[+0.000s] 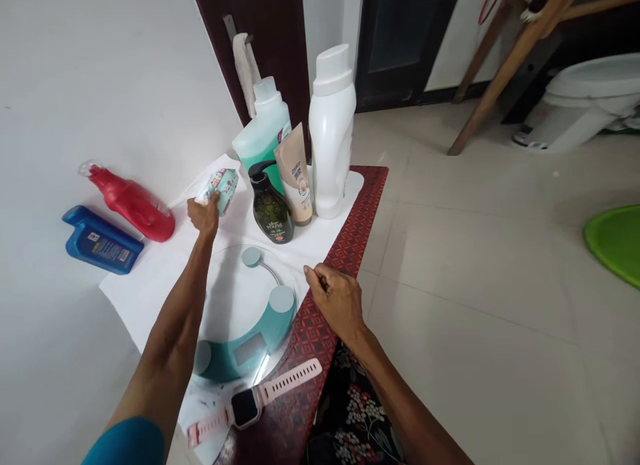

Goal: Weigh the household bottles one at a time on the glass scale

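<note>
My left hand [204,215] is closed on a small mint-green and white printed packet [223,188], held at the back left of the table beyond the scale. What the packet contains does not show. My right hand [337,297] is loosely curled at the table's right edge, with nothing visible in it. Between my arms lies a round glass bathroom scale [235,298] with a teal band and display. A pink-strapped smartwatch [245,408] lies in front of it. Behind the scale stand a dark pump bottle [273,212], a beige tube [296,175] and a large white bottle [331,132].
A clear bottle of green liquid [265,128] stands at the back. Red [133,202] and blue [103,242] bottles lie by the wall on the left. The table has a red patterned cover [357,235] and white sheets. Rightward are wooden legs [493,82] and a white bin [583,112].
</note>
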{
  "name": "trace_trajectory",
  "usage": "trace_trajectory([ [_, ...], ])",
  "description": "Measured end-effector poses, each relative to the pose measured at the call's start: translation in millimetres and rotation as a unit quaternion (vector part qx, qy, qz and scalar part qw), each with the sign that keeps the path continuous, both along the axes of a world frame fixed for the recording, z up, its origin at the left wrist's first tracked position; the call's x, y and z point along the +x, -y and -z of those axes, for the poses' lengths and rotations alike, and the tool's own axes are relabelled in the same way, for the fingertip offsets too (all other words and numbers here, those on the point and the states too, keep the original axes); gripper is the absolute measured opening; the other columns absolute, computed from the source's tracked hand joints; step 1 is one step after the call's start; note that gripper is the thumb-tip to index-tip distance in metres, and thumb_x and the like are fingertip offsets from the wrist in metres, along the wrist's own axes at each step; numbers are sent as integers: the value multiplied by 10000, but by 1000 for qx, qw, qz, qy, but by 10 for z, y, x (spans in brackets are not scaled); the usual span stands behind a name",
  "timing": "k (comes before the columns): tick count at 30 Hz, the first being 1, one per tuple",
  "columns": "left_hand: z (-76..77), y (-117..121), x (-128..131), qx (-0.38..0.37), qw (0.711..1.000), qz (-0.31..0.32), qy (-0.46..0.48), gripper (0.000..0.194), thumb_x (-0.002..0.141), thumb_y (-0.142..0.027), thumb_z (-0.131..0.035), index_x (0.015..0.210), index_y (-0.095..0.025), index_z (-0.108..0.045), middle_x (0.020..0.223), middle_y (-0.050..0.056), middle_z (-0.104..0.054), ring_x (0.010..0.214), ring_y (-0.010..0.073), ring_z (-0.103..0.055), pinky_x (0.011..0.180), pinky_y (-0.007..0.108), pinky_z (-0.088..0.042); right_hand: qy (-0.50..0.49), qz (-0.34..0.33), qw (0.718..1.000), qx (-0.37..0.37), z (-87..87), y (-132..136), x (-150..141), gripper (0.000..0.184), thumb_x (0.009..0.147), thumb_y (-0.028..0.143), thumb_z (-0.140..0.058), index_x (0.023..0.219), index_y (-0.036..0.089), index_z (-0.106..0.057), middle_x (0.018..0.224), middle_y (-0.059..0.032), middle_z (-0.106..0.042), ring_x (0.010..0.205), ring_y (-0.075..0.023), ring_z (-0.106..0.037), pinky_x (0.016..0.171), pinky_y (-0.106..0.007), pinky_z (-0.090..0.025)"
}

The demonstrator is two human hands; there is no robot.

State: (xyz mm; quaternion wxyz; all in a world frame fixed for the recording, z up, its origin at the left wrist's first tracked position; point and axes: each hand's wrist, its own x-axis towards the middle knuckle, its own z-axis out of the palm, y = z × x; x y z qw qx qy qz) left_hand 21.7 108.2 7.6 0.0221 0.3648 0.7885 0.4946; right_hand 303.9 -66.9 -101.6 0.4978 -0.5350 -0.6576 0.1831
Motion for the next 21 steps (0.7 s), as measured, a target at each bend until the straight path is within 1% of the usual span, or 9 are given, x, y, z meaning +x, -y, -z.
trace_trajectory([
  [2, 71, -250, 111, -10, 1000, 19, -6, 492, 861, -425, -858, 1207, -192, -597, 1251, 180, -706, 1259, 381, -686, 1113, 512, -548, 8, 4, 1000, 14, 14, 0, 5, 511, 1084, 431, -525, 616, 242, -444, 526, 28, -538, 493, -114, -423, 582, -283, -292],
  [5, 212, -437, 275, -35, 998, 48, -23, 516, 920, -388, -802, 1321, -171, -561, 1420, 232, -645, 1369, 388, -631, 1197, 519, -484, 18, 8, 999, 34, 35, 4, 10, 521, 1104, 421, -527, 619, 237, -472, 523, 36, -547, 466, -105, -401, 572, -276, -303],
  [9, 394, -445, 400, -77, 992, 83, -54, 592, 895, -299, -819, 1395, -152, -540, 1523, 261, -575, 1460, 407, -553, 1210, 499, -458, 32, 13, 998, 49, 58, 27, 32, 551, 1122, 478, -516, 629, 233, -522, 514, 35, -543, 453, -109, -421, 570, -280, -317],
  [12, 419, -384, 333, -108, 987, 101, -63, 776, 775, -325, -944, 1423, -170, -546, 1543, 237, -572, 1448, 409, -561, 1168, 480, -491, 44, 2, 998, 41, 68, 29, 63, 577, 1116, 546, -522, 632, 231, -543, 498, 39, -515, 439, -111, -422, 558, -284, -322],
  [14, 347, -284, 175, -101, 986, 113, -71, 875, 755, -371, -977, 1471, -159, -521, 1575, 251, -543, 1470, 403, -547, 1184, 481, -481, 51, -10, 998, 32, 65, 28, 79, 592, 1107, 573, -527, 622, 233, -525, 491, 41, -496, 431, -109, -404, 553, -288, -324],
  [16, 212, -105, -82, -42, 988, 103, -106, 882, 820, -377, -941, 1524, -128, -471, 1630, 287, -472, 1553, 397, -466, 1253, 495, -419, 55, -14, 998, 19, 54, 35, 88, 602, 1099, 591, -522, 612, 239, -500, 489, 41, -485, 429, -111, -394, 553, -295, -331],
  [17, 130, 9, -246, 4, 988, 84, -132, 866, 862, -362, -910, 1547, -114, -441, 1665, 301, -422, 1607, 393, -395, 1295, 509, -367, 57, -13, 998, 10, 46, 41, 90, 605, 1095, 602, -516, 609, 243, -492, 487, 39, -481, 430, -115, -398, 554, -299, -336],
  [19, -36, 245, -632, 101, 980, 7, -172, 865, 908, -329, -873, 1580, -100, -378, 1738, 316, -289, 1697, 394, -203, 1361, 553, -235, 62, -12, 998, -12, 29, 51, 89, 605, 1084, 627, -506, 610, 251, -493, 483, 32, -482, 437, -129, -430, 559, -309, -349],
  [21, -177, 437, -1051, 163, 971, -69, -158, 906, 932, -322, -861, 1593, -61, -299, 1772, 342, -147, 1724, 407, -36, 1376, 607, -114, 67, -7, 997, -34, 14, 53, 82, 614, 1073, 660, -496, 608, 258, -498, 470, 27, -481, 439, -143, -458, 561, -318, -359],
])
